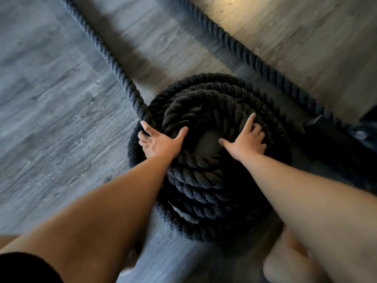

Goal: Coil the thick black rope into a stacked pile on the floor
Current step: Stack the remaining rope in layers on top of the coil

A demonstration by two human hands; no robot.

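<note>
From the head camera, the thick black rope (212,111) lay wound into a stacked pile of several rings on the grey wood-grain floor (51,99), with a small patch of floor showing through the hollow in the middle. Both bare forearms reached forward and down to the top of the pile.

The left hand (161,142) rested on the left side of the upper rings, palm down, its fingers spread open; the fingertips touched the spot where a straight run of rope met the pile, and the thumb lay across the top ring. It pressed rather than clasped, with nothing closed inside it.

The right hand (245,139) lay flat on the right side of the top ring, fingers likewise splayed and open, the thumb pointing inward over the hollow.

One uncoiled length ran from the pile's left edge away toward the upper left. A second length (244,54) crossed the floor diagonally behind the pile, apart from it, toward the right, where a dark object sat blurred at the frame's edge.
</note>
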